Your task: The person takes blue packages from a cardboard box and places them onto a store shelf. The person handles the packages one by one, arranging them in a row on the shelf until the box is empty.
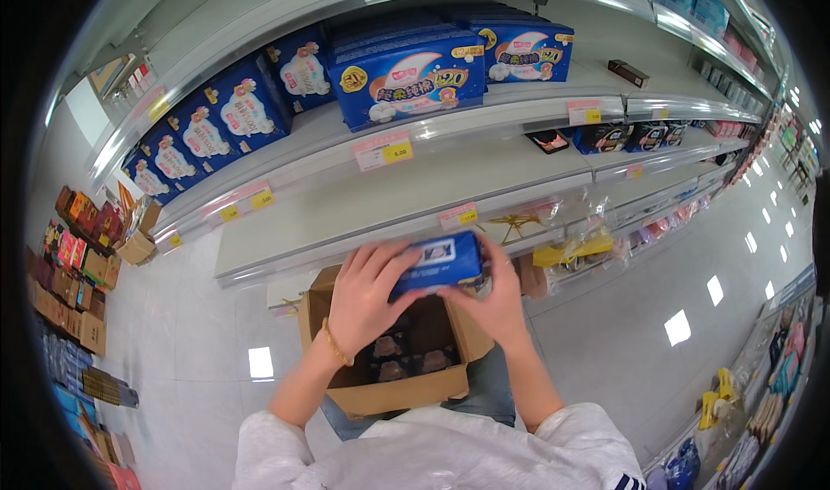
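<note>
Between both hands is a blue plastic-wrapped pack (436,266), held above an open cardboard box (402,396). My left hand (373,292) grips the pack's left end, a gold bracelet on its wrist. At the pack's right end, my right hand (494,295) has its thumb below and its fingers behind. Inside the box lie several dark packs (391,370) with pink print; its upper part is partly hidden by my hands. Large blue packs of sanitary pads (415,81) stand in rows on the shelf above, with smaller blue packs (246,110) to their left.
A metal shelf board (337,211) with price tags lies just beyond my hands. On it, farther right, are a dark phone-like item (548,141) and black packs (603,138). Stacked cartons (84,321) stand far left. A rack of hanging goods (778,386) edges the aisle at right.
</note>
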Demonstrator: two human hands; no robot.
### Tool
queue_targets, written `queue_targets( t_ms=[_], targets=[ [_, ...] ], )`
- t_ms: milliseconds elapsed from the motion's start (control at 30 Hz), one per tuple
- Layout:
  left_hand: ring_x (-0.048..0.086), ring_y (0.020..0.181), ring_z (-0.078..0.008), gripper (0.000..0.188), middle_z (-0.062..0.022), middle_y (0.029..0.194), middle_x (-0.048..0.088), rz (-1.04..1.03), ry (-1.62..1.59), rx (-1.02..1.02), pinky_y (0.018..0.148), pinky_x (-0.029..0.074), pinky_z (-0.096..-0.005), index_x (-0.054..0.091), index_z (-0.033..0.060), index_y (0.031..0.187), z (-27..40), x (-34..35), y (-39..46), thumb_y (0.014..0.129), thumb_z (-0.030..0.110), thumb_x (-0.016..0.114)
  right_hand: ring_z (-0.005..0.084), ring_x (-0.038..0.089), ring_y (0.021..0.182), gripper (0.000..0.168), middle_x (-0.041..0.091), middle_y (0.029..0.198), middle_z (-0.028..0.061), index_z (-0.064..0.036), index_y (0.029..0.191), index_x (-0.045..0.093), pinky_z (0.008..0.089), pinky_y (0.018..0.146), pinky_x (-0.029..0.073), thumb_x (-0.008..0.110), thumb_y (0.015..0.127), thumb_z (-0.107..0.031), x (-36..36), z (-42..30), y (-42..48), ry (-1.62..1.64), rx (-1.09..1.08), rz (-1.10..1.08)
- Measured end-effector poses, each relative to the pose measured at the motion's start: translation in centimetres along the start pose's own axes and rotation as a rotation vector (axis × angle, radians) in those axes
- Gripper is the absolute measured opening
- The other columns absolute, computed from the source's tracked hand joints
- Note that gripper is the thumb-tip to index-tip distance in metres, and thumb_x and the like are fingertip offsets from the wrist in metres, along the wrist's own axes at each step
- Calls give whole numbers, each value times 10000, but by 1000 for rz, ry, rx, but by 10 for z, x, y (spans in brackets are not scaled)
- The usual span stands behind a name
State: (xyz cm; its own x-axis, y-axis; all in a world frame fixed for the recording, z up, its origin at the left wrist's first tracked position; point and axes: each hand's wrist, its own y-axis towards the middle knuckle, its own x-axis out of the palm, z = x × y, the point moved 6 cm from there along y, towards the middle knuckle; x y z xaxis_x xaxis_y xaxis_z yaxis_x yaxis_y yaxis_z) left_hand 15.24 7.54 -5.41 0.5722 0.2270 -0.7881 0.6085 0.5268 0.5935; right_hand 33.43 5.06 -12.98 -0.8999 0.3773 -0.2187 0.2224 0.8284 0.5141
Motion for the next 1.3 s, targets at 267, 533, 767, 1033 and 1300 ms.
queue_targets(
  t_ms=[267, 533, 767, 1033, 1300],
  targets=[
    [568, 1187, -366, 723, -150, 1311, 595, 269, -135, 25, 1008, 465, -465, 565, 84, 1290, -10, -41, 41, 633, 100, 867, 347, 609, 1143, 733, 612, 1311, 146, -54, 1335, 566, 407, 909, 533, 869, 668, -58, -32, -92, 48, -178, -580, 158],
    [402, 1407, -382, 939, -172, 1534, 417, 578, 164, 107, 1133, 369, -464, 408, 81, 1469, -76, -130, 40, 661, 92, 886, 254, 612, 1105, 489, 628, 1233, 49, -191, 1167, 720, 386, 894, 534, 763, 695, -70, 27, -177, 88, -394, -1268, 335],
    [314, 1462, -363, 612, -131, 1595, 345, 306, 694, -99, 1145, 315, -526, 522, 118, 1436, -184, -124, 45, 980, 525, 545, 289, 575, 1202, 629, 614, 1291, 85, -138, 1308, 627, 410, 966, 512, 751, 712, 17, 111, -192, 163, -679, -1123, 141],
    [244, 1512, -339, 552, -93, 1638, 284, 274, 633, -175, 1072, 440, -510, 561, 168, 1424, -185, -114, 48, 1003, 519, 499, 351, 609, 1162, 561, 655, 1218, 191, -71, 1379, 532, 437, 987, 497, 715, 881, -254, 152, -177, 285, -930, -727, -216],
    [302, 1478, -347, 576, -127, 1582, 355, 360, 587, -103, 1037, 469, -511, 615, 115, 1343, -193, -113, 44, 980, 553, 529, 316, 640, 1092, 415, 675, 1172, 87, -111, 1235, 620, 428, 916, 537, 725, 846, -210, 162, -185, 255, -1019, -830, 169]
  ],
)
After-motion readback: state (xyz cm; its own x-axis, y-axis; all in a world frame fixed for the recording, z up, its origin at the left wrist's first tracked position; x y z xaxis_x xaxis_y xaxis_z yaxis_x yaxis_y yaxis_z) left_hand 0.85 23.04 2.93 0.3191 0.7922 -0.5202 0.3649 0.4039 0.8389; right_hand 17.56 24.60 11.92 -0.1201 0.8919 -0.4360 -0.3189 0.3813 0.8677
